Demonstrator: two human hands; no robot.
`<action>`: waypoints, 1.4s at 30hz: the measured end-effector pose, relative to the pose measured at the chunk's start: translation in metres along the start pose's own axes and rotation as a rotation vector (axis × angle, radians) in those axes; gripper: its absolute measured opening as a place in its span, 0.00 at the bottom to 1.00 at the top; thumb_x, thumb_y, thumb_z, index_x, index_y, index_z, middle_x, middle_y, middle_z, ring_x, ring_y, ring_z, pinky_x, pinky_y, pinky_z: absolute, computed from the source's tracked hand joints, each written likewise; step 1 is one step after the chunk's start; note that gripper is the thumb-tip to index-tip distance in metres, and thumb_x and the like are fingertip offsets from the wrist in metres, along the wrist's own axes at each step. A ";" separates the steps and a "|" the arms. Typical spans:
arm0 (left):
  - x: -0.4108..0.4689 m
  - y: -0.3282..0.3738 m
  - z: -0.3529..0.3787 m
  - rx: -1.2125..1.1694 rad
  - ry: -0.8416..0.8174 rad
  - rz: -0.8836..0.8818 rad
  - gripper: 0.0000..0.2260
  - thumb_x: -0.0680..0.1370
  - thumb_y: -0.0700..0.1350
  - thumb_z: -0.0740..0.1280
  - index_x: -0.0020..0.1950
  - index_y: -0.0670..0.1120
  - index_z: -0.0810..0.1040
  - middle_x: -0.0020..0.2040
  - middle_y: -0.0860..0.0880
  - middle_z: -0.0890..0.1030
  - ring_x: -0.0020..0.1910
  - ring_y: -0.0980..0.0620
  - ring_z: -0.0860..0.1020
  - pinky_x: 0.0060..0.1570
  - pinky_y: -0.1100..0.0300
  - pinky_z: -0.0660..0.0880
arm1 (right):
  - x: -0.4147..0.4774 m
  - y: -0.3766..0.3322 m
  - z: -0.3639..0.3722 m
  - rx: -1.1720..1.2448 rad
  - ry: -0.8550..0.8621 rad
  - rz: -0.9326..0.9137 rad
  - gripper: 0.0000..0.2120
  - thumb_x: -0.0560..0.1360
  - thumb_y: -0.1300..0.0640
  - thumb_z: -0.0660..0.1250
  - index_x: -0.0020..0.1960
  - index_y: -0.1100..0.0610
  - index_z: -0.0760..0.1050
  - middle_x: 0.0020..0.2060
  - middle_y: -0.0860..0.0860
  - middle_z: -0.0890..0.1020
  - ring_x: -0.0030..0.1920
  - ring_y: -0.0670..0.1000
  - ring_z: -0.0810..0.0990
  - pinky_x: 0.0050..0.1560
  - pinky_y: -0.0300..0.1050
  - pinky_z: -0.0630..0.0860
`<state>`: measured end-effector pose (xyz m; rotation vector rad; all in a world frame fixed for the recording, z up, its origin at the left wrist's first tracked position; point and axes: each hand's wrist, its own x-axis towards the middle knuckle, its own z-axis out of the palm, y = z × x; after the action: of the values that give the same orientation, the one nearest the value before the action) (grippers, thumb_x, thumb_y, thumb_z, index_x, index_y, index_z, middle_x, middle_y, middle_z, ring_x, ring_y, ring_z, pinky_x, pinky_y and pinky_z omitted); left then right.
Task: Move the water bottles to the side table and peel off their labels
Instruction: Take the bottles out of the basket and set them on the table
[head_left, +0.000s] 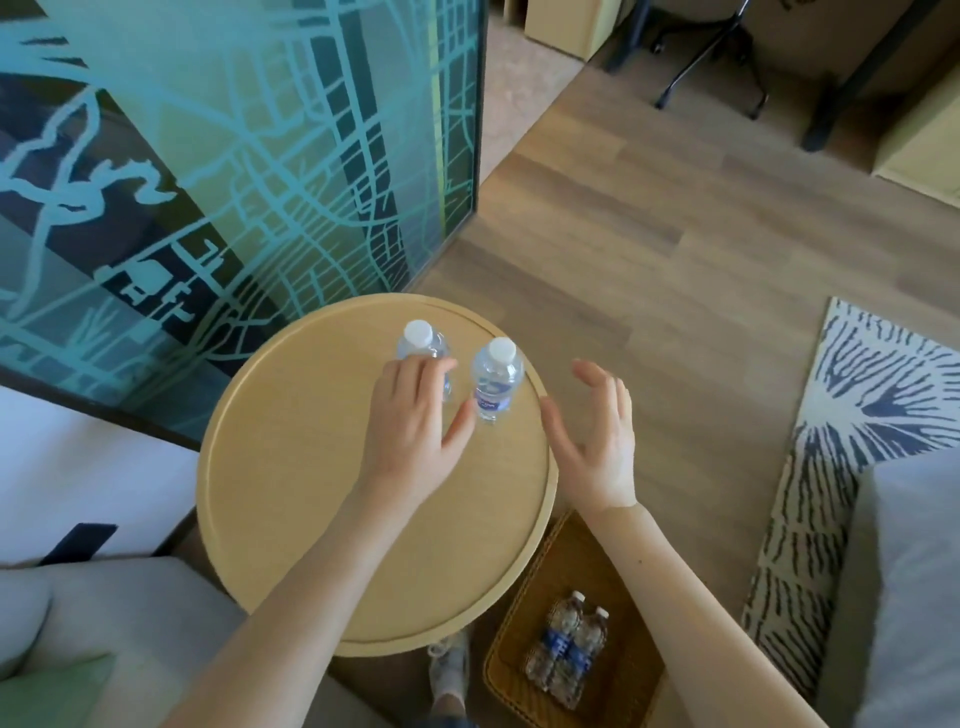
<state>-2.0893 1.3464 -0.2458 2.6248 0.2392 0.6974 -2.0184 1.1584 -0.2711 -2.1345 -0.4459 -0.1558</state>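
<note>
Sitting beside side table: wicker basket

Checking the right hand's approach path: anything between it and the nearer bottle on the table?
Nothing. In the head view, only a bare strip of the side table shows between the open right hand and the nearer bottle. The two are apart.

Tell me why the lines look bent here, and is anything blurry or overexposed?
Head view: the wide-angle lens bows the frame of the patterned panel near the edges; the two table bottles are fairly sharp, label text unreadable; the basket bottles look softer; the white surface at left is washed out; soft light, only faint shadows on the round table.
</note>
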 end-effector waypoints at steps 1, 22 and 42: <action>-0.008 0.016 -0.001 0.011 -0.025 0.045 0.14 0.77 0.46 0.66 0.57 0.38 0.78 0.48 0.42 0.79 0.46 0.40 0.75 0.48 0.48 0.74 | -0.008 0.002 -0.018 -0.040 -0.001 -0.021 0.21 0.78 0.48 0.66 0.66 0.58 0.71 0.58 0.51 0.77 0.61 0.53 0.75 0.62 0.31 0.65; -0.227 0.202 0.203 0.004 -0.812 0.436 0.21 0.79 0.54 0.67 0.67 0.42 0.79 0.64 0.43 0.81 0.64 0.42 0.78 0.64 0.47 0.75 | -0.285 0.232 -0.187 -0.534 -0.213 0.416 0.27 0.81 0.42 0.56 0.69 0.60 0.75 0.65 0.57 0.79 0.66 0.59 0.75 0.64 0.61 0.73; -0.443 0.018 0.559 0.062 -1.176 -0.041 0.35 0.77 0.59 0.67 0.78 0.45 0.60 0.75 0.45 0.68 0.74 0.47 0.67 0.70 0.51 0.67 | -0.432 0.545 0.082 -0.293 -0.297 0.795 0.29 0.80 0.44 0.63 0.77 0.55 0.62 0.70 0.53 0.73 0.67 0.53 0.75 0.63 0.49 0.75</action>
<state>-2.1855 1.0194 -0.8727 2.5949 -0.0493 -0.8986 -2.2197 0.8360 -0.8590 -2.4685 0.3007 0.5830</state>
